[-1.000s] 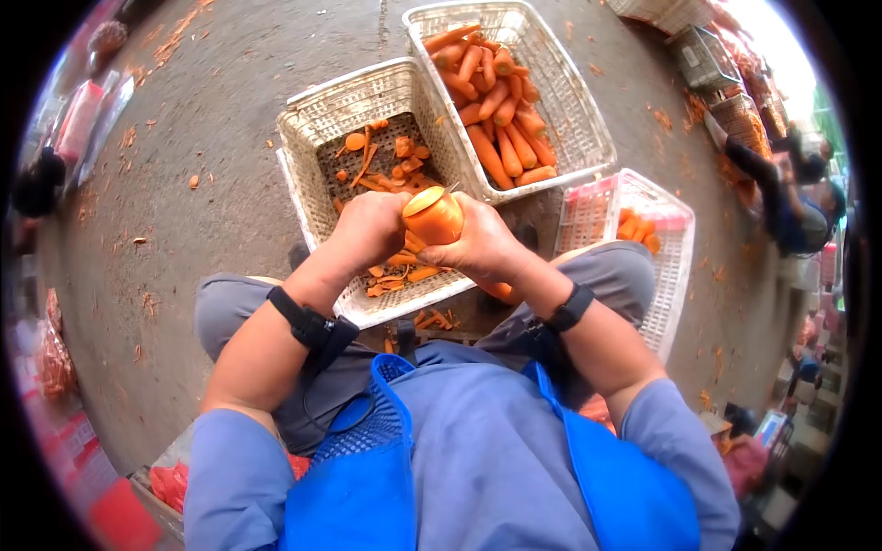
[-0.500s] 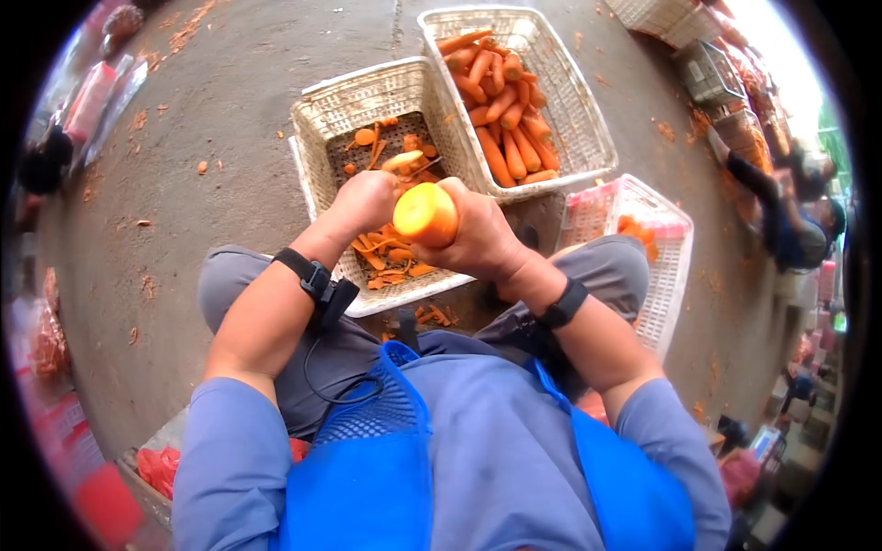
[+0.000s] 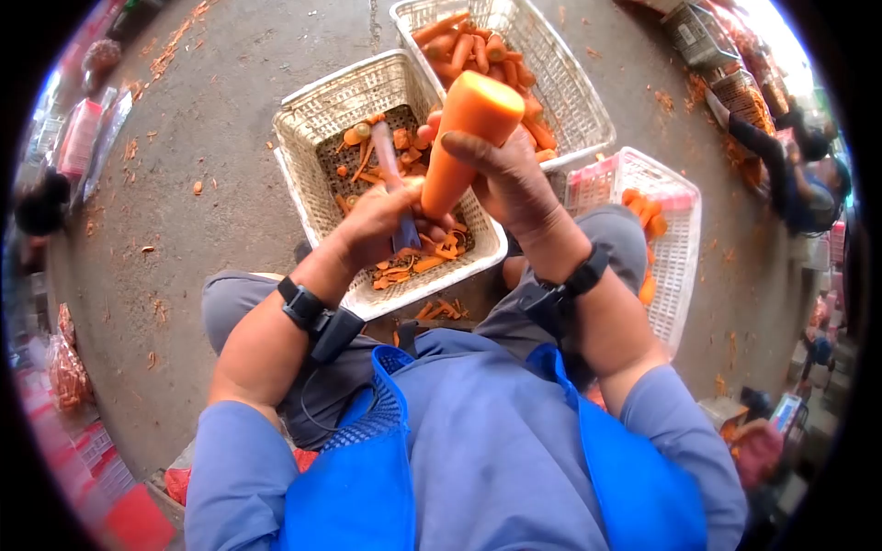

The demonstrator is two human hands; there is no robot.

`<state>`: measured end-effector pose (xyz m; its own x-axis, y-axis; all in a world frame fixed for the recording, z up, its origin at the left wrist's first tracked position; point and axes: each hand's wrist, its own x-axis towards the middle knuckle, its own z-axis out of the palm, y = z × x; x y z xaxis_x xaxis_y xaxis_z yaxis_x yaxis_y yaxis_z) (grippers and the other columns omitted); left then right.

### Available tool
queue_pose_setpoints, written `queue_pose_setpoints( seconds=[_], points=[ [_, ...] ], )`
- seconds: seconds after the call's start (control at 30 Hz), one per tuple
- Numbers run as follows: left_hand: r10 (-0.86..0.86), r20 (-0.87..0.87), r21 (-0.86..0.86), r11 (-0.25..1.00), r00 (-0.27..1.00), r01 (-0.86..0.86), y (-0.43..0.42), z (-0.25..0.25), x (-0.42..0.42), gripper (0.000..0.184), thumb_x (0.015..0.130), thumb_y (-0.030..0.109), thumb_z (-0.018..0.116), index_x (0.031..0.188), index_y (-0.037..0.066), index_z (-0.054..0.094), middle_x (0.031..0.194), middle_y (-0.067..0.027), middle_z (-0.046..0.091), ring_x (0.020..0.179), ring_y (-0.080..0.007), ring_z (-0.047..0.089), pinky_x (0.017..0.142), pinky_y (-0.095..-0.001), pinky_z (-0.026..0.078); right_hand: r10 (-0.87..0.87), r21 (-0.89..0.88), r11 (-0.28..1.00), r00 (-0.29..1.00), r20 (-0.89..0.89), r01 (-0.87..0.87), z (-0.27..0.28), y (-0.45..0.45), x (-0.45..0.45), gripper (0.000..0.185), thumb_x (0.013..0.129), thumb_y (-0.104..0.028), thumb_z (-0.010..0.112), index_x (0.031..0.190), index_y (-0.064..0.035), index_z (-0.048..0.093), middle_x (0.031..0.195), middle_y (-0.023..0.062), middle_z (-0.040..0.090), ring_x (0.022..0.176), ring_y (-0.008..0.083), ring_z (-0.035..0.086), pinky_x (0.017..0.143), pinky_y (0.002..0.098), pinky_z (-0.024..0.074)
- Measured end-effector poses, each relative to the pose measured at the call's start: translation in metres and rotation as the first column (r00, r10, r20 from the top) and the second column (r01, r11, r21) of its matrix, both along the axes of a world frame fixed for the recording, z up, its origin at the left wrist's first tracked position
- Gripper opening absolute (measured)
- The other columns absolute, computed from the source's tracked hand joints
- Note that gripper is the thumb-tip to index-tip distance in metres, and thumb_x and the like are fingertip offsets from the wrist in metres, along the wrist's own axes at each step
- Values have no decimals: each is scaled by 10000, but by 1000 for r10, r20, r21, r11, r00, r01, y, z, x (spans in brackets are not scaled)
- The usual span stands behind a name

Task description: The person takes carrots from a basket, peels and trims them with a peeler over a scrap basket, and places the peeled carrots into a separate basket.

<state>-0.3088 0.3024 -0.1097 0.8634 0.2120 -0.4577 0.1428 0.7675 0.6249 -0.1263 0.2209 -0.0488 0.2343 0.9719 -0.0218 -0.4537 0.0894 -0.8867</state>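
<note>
A large, thick carrot [image 3: 452, 161] with a flat cut end points up and away from me. My right hand [image 3: 514, 179] is wrapped round it, thumb across its near side. My left hand [image 3: 377, 223] is closed on a narrow bladed tool [image 3: 387, 154] with a pale upper part and a bluish lower end; whether it is a knife or a peeler I cannot tell. The carrot's lower end is close to my left fingers. Both hands are over a white plastic crate [image 3: 296, 184] holding orange peelings [image 3: 397, 274] and cut carrot pieces [image 3: 356, 135].
Behind, a second white crate [image 3: 579, 101] holds whole carrots [image 3: 473, 48]. At right, a white and pink basket [image 3: 675, 248] contains some carrots [image 3: 654, 225]. Scraps lie on the grey floor [image 3: 211, 110]. Another person [image 3: 813, 197] is at the far right.
The carrot has tipped upright and swung up and right in my right hand. My left hand has moved lower, and its tool now shows clearly.
</note>
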Motion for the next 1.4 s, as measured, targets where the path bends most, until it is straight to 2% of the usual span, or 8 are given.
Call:
queue_pose_setpoints(
  seconds=[0.2, 0.3, 0.33, 0.43, 0.5, 0.57, 0.9, 1.4],
  points=[
    [463, -22, 221, 867, 886, -447, 43, 18, -8, 272, 1063, 317, 465, 1120, 81, 588, 846, -28, 605, 711, -125, 598, 622, -346, 551, 75, 51, 997, 971, -226, -65, 3, -5, 22, 529, 907, -398, 694, 1256, -19, 576, 1125, 97, 661, 1038, 184, 655, 910, 352, 528],
    [543, 72, 415, 746, 837, -520, 56, 17, -19, 259, 1054, 264, 516, 1142, 48, 629, 832, -21, 628, 680, -89, 597, 596, -268, 556, 176, -169, 967, 979, -102, -192, 6, -9, 40, 580, 868, -398, 743, 1261, -4, 577, 1109, 109, 665, 1020, 183, 656, 879, 346, 539],
    [522, 52, 544, 701, 851, -462, 52, 21, -18, 256, 1052, 259, 525, 1131, 43, 638, 836, -19, 632, 678, -82, 596, 594, -253, 550, 236, -282, 945, 945, 225, -168, -7, -9, 43, 594, 835, -407, 780, 1217, 10, 597, 1061, 110, 666, 970, 172, 661, 834, 347, 553],
    [436, -1, 762, 583, 900, -282, 31, 31, -10, 250, 1047, 242, 546, 1106, 29, 663, 843, -13, 641, 672, -66, 592, 589, -219, 535, 322, -354, 934, 313, 894, 52, -14, -20, 15, 529, 701, -295, 808, 1116, -8, 646, 937, 141, 691, 859, 270, 692, 824, 362, 542],
    [338, 6, 771, 598, 941, -220, 26, 25, -9, 249, 1045, 233, 553, 1098, 21, 673, 844, -8, 645, 665, -60, 588, 592, -210, 529, 469, -477, 877, 118, 875, 53, -19, -27, 4, 462, 645, -302, 798, 984, -17, 666, 850, 168, 672, 822, 301, 685, 786, 378, 529],
    [317, 26, 786, 579, 948, -215, 30, 32, -10, 232, 1050, 201, 537, 1088, 11, 664, 839, -15, 651, 658, -63, 586, 601, -210, 514, 531, -587, 809, 396, 749, 27, -14, -30, -2, 411, 628, -282, 755, 903, 6, 651, 783, 188, 670, 764, 314, 679, 722, 393, 527],
    [164, -164, 984, 91, 973, 151, 27, 32, -19, 108, 971, 25, 544, 1031, -20, 622, 670, -65, 562, 625, -113, 524, 607, -291, 477, 475, -512, 859, 396, 786, -14, -7, -30, 7, 433, 629, -329, 707, 892, 14, 665, 808, 250, 673, 814, 395, 676, 767, 441, 532],
    [91, -609, 792, 120, 788, 598, 34, -22, -20, 192, 886, 108, 573, 973, -28, 678, 920, -272, 665, 904, -433, 653, 815, -481, 528, 404, -346, 914, 561, 722, -213, -9, -40, 10, 420, 667, -242, 775, 967, 23, 649, 829, 109, 677, 743, 194, 643, 702, 333, 525]
  ],
)
